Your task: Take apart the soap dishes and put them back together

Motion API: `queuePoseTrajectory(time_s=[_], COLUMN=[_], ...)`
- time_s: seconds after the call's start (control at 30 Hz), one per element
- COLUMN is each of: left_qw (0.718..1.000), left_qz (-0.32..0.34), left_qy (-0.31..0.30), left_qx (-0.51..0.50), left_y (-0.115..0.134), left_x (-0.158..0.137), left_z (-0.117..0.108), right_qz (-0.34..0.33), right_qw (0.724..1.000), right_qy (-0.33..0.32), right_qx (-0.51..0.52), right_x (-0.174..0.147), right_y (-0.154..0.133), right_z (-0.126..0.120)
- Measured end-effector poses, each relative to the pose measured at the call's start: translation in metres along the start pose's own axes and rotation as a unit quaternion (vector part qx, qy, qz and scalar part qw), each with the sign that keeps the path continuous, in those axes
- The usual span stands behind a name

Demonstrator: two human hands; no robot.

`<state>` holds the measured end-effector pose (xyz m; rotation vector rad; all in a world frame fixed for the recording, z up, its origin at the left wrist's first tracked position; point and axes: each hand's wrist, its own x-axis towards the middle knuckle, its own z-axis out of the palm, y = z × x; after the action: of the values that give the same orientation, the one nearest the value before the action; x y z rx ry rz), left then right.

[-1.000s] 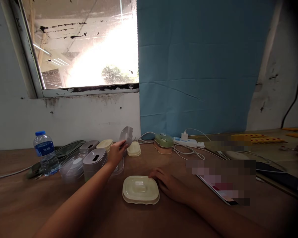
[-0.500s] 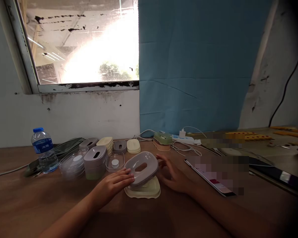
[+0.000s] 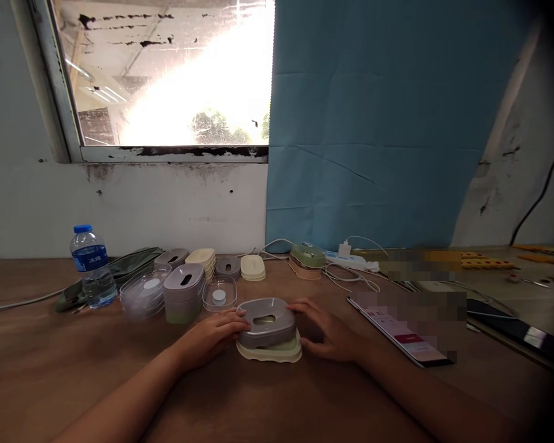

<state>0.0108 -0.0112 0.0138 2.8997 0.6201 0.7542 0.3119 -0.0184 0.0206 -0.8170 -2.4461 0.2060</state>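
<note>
A glossy mauve-grey plastic lid with an oval slot lies nearly level on a cream plastic base with a wavy rim. A little pale green shows between the two at the right. My left hand grips the left edge of the lid, its fingers laid over the rim. On the opposite side is my right hand, its fingers spread and fingertips at the lid's right rim. The right thumb points toward the cream base, apart from the fingers. The lid hides the left thumb and most of the base.
Behind stand mauve-grey slotted boxes, clear plastic trays, a cream lid stack and a green box. A water bottle stands left. Right are a phone, a power strip and cables.
The lid has gone from tilted to nearly level on the cream base. My left hand came down with it, and my right fingertips reached its right rim. The view shifted slightly.
</note>
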Motion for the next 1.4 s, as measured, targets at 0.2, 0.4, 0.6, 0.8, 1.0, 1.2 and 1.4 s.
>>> queuePoseTrajectory(time_s=[0.2,0.4,0.6,0.8,1.0,1.2,1.4], left_qw=[1.000,0.998,0.996,0.995,0.970,0.962,0.961], left_qz=[-0.003,-0.001,0.011,-0.013,-0.169,-0.208,-0.216], left_qy=[-0.027,-0.036,-0.031,-0.007,0.160,0.168,0.172], left_qx=[-0.004,0.045,0.077,0.099,0.069,0.053,0.036], left_y=[0.004,0.008,0.009,0.004,-0.020,-0.039,-0.037], left_x=[0.001,0.003,0.003,0.002,-0.005,-0.014,-0.011], left_z=[-0.003,-0.004,-0.002,0.003,0.012,0.019,0.019], right_qz=[-0.035,-0.067,-0.089,-0.078,-0.074,-0.073,-0.076], right_qw=[0.999,0.997,0.995,0.996,0.996,0.996,0.996], right_qy=[-0.019,-0.013,-0.032,-0.047,-0.044,-0.043,-0.041], right_qx=[-0.017,-0.024,-0.028,0.001,0.009,0.008,0.007], right_x=[0.000,-0.001,-0.004,-0.003,-0.002,-0.003,-0.003], right_y=[-0.006,-0.005,-0.002,-0.004,-0.003,-0.002,-0.002], right_z=[-0.003,-0.001,0.002,0.000,0.001,0.002,0.002])
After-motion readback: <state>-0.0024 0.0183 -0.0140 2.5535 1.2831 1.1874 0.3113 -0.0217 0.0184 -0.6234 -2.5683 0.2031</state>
